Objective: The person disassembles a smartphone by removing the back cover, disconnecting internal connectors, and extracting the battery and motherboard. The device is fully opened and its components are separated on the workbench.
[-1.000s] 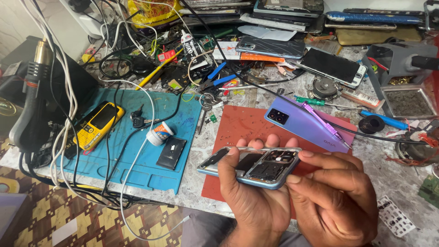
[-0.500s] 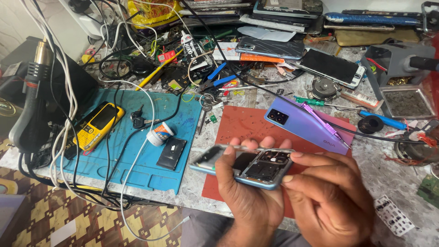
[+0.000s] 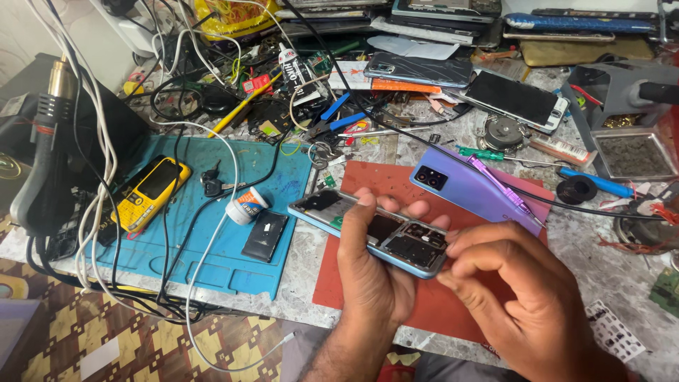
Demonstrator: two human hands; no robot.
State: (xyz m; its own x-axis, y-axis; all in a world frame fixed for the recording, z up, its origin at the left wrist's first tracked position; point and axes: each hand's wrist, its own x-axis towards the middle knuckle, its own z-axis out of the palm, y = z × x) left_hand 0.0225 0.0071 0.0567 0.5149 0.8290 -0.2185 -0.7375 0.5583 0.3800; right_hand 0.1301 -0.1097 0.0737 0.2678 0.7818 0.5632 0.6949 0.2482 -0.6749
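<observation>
My left hand [image 3: 371, 276] grips an opened blue smartphone [image 3: 368, 230] with its back removed and its inner boards showing, held above a red mat [image 3: 368, 177]. The thumb lies across the phone's middle. My right hand [image 3: 523, 297] is at the phone's right end, with fingertips pinched on its corner edge. A purple back cover [image 3: 470, 187] lies on the mat just behind the hands, with a purple-handled screwdriver [image 3: 498, 185] resting on it.
A blue work mat [image 3: 205, 240] at left holds a yellow keypad phone [image 3: 148, 192], keys, a small white jar [image 3: 244, 207] and a black part. Tangled cables, a hot-air tool [image 3: 46, 141], pliers, several phones and a metal tray [image 3: 629, 154] crowd the bench.
The phone has tilted and shifted slightly left in my left hand. My right hand has moved from over the phone's top to its right end.
</observation>
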